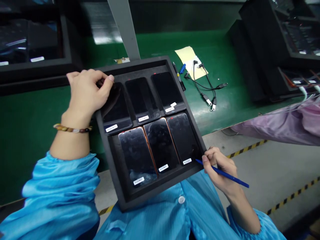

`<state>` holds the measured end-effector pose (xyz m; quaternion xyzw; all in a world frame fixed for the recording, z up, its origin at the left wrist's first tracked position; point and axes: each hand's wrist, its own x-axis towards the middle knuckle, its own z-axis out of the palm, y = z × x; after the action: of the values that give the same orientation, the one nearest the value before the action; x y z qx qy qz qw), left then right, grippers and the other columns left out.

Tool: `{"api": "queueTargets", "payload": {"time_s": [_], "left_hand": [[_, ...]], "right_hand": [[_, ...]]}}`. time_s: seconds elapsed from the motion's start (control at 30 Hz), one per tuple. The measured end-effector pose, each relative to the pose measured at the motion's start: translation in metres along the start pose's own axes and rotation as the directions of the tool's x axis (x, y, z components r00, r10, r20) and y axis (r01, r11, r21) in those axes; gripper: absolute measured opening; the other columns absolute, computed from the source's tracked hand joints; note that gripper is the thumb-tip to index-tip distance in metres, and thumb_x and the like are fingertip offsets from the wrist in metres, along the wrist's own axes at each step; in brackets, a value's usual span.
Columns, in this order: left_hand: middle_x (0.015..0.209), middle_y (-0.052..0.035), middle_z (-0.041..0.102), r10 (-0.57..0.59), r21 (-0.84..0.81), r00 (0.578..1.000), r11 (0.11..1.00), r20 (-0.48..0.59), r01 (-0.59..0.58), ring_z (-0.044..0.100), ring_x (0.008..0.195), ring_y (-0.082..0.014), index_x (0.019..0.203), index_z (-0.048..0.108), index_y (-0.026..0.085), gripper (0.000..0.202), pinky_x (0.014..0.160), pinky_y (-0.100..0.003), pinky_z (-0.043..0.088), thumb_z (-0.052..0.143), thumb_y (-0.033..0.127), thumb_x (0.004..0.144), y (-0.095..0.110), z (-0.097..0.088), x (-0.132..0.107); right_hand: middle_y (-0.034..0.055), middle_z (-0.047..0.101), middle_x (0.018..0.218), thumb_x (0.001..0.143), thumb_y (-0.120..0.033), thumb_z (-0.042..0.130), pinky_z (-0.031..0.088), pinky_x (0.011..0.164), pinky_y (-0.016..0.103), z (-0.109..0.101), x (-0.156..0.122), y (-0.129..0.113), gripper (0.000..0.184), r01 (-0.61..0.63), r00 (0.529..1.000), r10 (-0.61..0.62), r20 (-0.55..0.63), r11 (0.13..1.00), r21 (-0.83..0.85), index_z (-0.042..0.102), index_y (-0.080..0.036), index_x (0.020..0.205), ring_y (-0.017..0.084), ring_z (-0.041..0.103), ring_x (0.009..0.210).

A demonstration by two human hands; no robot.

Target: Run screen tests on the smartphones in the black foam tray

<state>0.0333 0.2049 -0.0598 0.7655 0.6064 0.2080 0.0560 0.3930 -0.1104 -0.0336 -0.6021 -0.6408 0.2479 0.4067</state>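
Observation:
A black tray (113, 186) lies tilted at the bench edge, close to my body. Inside it, several smartphones (160, 143) rest screen up in two rows, each with a small white label near its lower end. My left hand (87, 88) is closed at the tray's upper left corner, over the top of the upper left phone (116, 108); its fingertips are partly hidden. At the lower right corner, my right hand (220, 166) grips a blue pen (232, 178), with its fingers against the tray's outer wall. One pen end reaches over the tray beside the lower right phone (183, 138).
On the green bench (215, 43) lie yellow paper (187, 55), short black cables (203, 85) and a dark pen (180, 80). Stacked black trays (252, 63) stand right, another phone tray (67, 43) upper left. A grey post (125, 26) rises behind. A person's pink sleeve (280, 125) shows at right.

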Motion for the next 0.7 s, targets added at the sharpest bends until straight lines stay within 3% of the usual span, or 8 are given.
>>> {"api": "queueTargets", "payload": {"time_s": [0.13, 0.23, 0.3, 0.33, 0.43, 0.5, 0.6, 0.7], "left_hand": [[0.090, -0.0043, 0.066, 0.018, 0.033, 1.000, 0.999, 0.019, -0.018, 0.060, 0.100, -0.0229, 0.095, 0.070, 0.015, 0.042, 0.113, -0.050, 0.032, 0.047, 0.047, 0.108, 0.000, 0.000, 0.000], [0.093, -0.0062, 0.069, 0.020, 0.042, 0.998, 0.999, 0.051, -0.022, 0.060, 0.100, -0.0241, 0.097, 0.072, 0.015, 0.042, 0.110, -0.048, 0.033, 0.047, 0.046, 0.109, 0.000, 0.000, 0.000], [0.093, -0.0077, 0.071, 0.016, 0.034, 0.998, 0.999, 0.053, -0.017, 0.062, 0.101, -0.0268, 0.094, 0.072, 0.019, 0.039, 0.107, -0.047, 0.035, 0.049, 0.047, 0.108, 0.000, -0.001, 0.000], [0.094, -0.0081, 0.072, 0.018, 0.025, 0.999, 1.000, 0.049, -0.019, 0.063, 0.102, -0.0280, 0.093, 0.072, 0.021, 0.038, 0.107, -0.047, 0.036, 0.049, 0.047, 0.108, 0.001, -0.002, -0.001], [0.106, -0.0089, 0.075, 0.038, -0.016, 0.998, 0.999, 0.050, -0.038, 0.064, 0.111, -0.0302, 0.103, 0.075, 0.023, 0.034, 0.109, -0.049, 0.038, 0.051, 0.046, 0.108, 0.010, -0.008, -0.010], [0.120, -0.0095, 0.075, 0.060, -0.042, 0.996, 0.997, 0.066, -0.057, 0.063, 0.120, -0.0309, 0.119, 0.074, 0.024, 0.033, 0.111, -0.049, 0.041, 0.052, 0.046, 0.108, 0.023, -0.014, -0.019], [0.136, -0.0134, 0.070, 0.056, 0.031, 0.989, 0.998, 0.135, -0.060, 0.060, 0.128, -0.0345, 0.136, 0.070, 0.022, 0.041, 0.109, -0.049, 0.049, 0.058, 0.048, 0.106, 0.050, -0.020, -0.036], [0.150, -0.0202, 0.063, -0.062, 0.197, 0.984, 0.980, 0.165, 0.028, 0.056, 0.136, -0.0397, 0.144, 0.066, 0.012, 0.048, 0.112, -0.052, 0.051, 0.057, 0.039, 0.106, 0.077, -0.022, -0.048]], "right_hand": [[-0.0036, 0.053, 0.065, 0.099, -0.007, 0.065, 0.047, 0.071, 0.033, -0.003, -0.005, -0.002, 0.042, -0.086, 0.996, 0.085, 0.017, 0.993, 0.082, 0.040, -0.024, 0.070, 0.016, 0.058, 0.071], [-0.0026, 0.058, 0.070, 0.100, -0.020, 0.072, 0.047, 0.065, 0.031, -0.014, 0.007, 0.013, 0.035, -0.177, 0.977, 0.185, -0.102, 0.981, 0.082, 0.049, -0.025, 0.075, 0.017, 0.060, 0.070], [0.0006, 0.066, 0.082, 0.096, -0.030, 0.080, 0.050, 0.071, 0.034, -0.026, 0.028, 0.035, 0.023, -0.149, 0.970, 0.129, -0.204, 0.985, -0.082, 0.060, -0.025, 0.085, 0.019, 0.065, 0.077], [0.0035, 0.070, 0.091, 0.095, -0.034, 0.081, 0.052, 0.080, 0.038, -0.033, 0.042, 0.048, 0.018, -0.100, 0.978, 0.056, -0.201, 0.972, -0.211, 0.066, -0.025, 0.093, 0.022, 0.068, 0.087], [0.0089, 0.076, 0.112, 0.105, -0.037, 0.064, 0.046, 0.098, 0.051, -0.049, 0.084, 0.084, 0.018, 0.080, 0.997, -0.069, 0.040, 0.863, -0.499, 0.074, -0.027, 0.116, 0.031, 0.068, 0.108], [0.0117, 0.075, 0.123, 0.108, -0.033, 0.053, 0.044, 0.099, 0.056, -0.049, 0.108, 0.092, 0.028, 0.104, 0.995, -0.076, 0.071, 0.784, -0.612, 0.074, -0.027, 0.126, 0.035, 0.066, 0.113], [0.0140, 0.073, 0.130, 0.109, -0.032, 0.050, 0.045, 0.102, 0.055, -0.025, 0.138, 0.065, 0.032, 0.095, 0.994, -0.111, 0.010, 0.793, -0.602, 0.072, -0.024, 0.130, 0.036, 0.063, 0.119], [0.0148, 0.074, 0.132, 0.111, -0.039, 0.049, 0.048, 0.106, 0.048, 0.028, 0.165, 0.003, 0.036, 0.266, 0.956, -0.179, 0.231, 0.864, -0.427, 0.068, -0.020, 0.136, 0.033, 0.063, 0.125]]}}
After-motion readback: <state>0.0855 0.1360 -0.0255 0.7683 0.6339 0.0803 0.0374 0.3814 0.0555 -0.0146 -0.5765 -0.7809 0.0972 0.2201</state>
